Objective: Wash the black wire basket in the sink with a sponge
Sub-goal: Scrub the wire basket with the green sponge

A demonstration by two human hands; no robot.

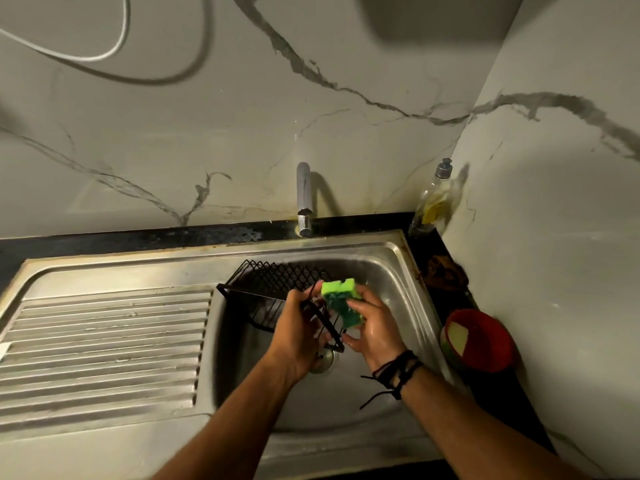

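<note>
The black wire basket (266, 285) is held tilted over the bowl of the steel sink (391, 271), its mesh side toward the wall. My left hand (298, 327) grips the basket's near right edge. A bright green sponge (341, 301) is pressed against that same edge by my right hand (372, 325), which is wet and wears dark cords at the wrist. The basket's near corner hangs just above the drain (323, 362), partly hidden by my hands.
A chrome tap (304, 199) stands behind the bowl with no water running. The ribbed draining board (104, 348) lies to the left. A clear soap bottle (431, 202) stands in the back right corner, and a red bowl (481, 341) sits on the dark counter at the right.
</note>
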